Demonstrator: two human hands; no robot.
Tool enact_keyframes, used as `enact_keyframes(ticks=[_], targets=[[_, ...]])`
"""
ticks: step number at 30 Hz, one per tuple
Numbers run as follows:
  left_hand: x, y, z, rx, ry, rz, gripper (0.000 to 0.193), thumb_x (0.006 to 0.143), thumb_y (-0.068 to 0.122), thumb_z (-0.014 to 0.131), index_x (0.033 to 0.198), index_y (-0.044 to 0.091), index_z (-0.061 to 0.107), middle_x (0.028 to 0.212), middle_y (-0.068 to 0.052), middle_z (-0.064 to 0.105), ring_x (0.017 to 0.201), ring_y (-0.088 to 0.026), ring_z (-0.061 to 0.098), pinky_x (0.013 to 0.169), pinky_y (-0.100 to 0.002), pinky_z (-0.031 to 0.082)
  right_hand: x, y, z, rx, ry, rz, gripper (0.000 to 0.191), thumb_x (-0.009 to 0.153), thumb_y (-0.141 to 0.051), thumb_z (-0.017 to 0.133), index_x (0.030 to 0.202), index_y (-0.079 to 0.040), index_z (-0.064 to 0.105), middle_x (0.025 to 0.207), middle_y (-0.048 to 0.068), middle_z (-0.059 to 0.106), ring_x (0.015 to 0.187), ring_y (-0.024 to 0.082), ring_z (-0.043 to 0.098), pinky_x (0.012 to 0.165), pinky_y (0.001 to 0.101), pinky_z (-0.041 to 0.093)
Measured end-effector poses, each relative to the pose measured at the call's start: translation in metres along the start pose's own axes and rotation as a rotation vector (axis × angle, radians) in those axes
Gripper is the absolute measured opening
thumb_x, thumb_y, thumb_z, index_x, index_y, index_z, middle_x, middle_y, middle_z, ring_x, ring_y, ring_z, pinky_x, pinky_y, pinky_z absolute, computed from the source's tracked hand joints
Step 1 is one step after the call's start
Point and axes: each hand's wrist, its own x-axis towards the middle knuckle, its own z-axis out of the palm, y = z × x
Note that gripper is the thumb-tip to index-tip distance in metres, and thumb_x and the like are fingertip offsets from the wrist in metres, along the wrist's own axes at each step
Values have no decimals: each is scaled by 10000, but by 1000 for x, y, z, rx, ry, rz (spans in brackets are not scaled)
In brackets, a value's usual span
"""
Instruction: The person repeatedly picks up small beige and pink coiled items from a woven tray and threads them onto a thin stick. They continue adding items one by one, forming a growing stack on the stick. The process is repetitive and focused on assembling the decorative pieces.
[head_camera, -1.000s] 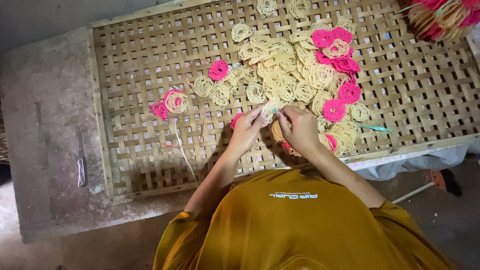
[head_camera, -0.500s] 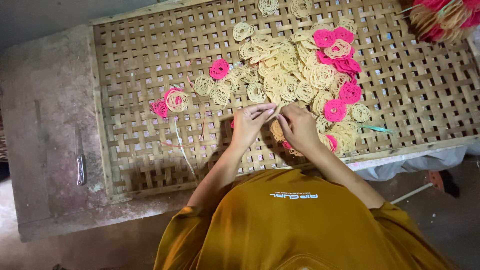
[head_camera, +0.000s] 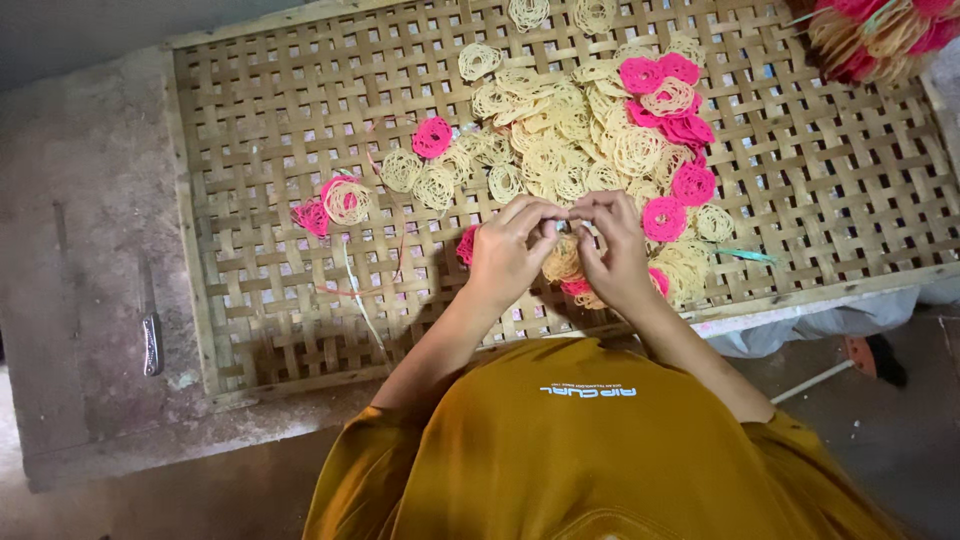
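My left hand (head_camera: 510, 250) and my right hand (head_camera: 612, 245) meet fingertip to fingertip over a woven bamboo tray (head_camera: 250, 290). Together they pinch a small pale piece between the fingers; what it is stays too small to tell. Beneath the hands lie a tan coil (head_camera: 562, 262) and pink coils (head_camera: 575, 287). A heap of cream lacy round coils (head_camera: 560, 140) spreads beyond the hands, with bright pink coils (head_camera: 665, 100) mixed in at its right side.
A pink and cream pair of coils (head_camera: 335, 205) sits apart at the tray's left. A metal knife (head_camera: 151, 335) lies on the stone slab left of the tray. A bundle of pink and tan coils (head_camera: 880, 35) is at the top right corner.
Both hands have drawn closer together until the fingertips touch. The heap of coils has not moved.
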Motion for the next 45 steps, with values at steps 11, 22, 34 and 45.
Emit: enact_keyframes(ticks=[11, 22, 34, 45], targets=[[14, -119, -6, 306, -30, -44, 408, 904, 8, 677, 1295, 124, 662, 1195, -100, 721, 1144, -313, 677, 1012, -395, 538, -10, 33, 19, 561, -167, 270, 219, 1060, -41, 560, 1184, 35, 724, 1035, 86, 728, 941, 136, 649, 894, 287, 521], [4, -162, -1, 540, 61, 30, 211, 1005, 227, 684, 1165, 133, 784, 1148, -80, 769, 1015, -243, 717, 876, -380, 571, -13, 44, 26, 737, -102, 396, 255, 1079, -148, 584, 1136, 23, 766, 857, 17, 624, 712, 68, 515, 662, 224, 423], [-9, -69, -2, 89, 171, -330, 218, 979, 152, 697, 1129, 6, 758, 895, -153, 785, 671, -119, 670, 614, -268, 524, 10, 35, 52, 257, -236, 355, 272, 1037, -162, 571, 913, 1, 751, 792, 81, 749, 708, 81, 656, 709, 269, 509], [-22, -75, 6, -428, -156, -327, 235, 1043, 13, 578, 1246, 19, 696, 1084, -96, 754, 984, -113, 683, 895, -248, 547, 6, 21, 39, 196, -192, 326, 218, 1026, -155, 579, 1086, -28, 745, 794, 97, 733, 651, 144, 638, 616, 321, 498]])
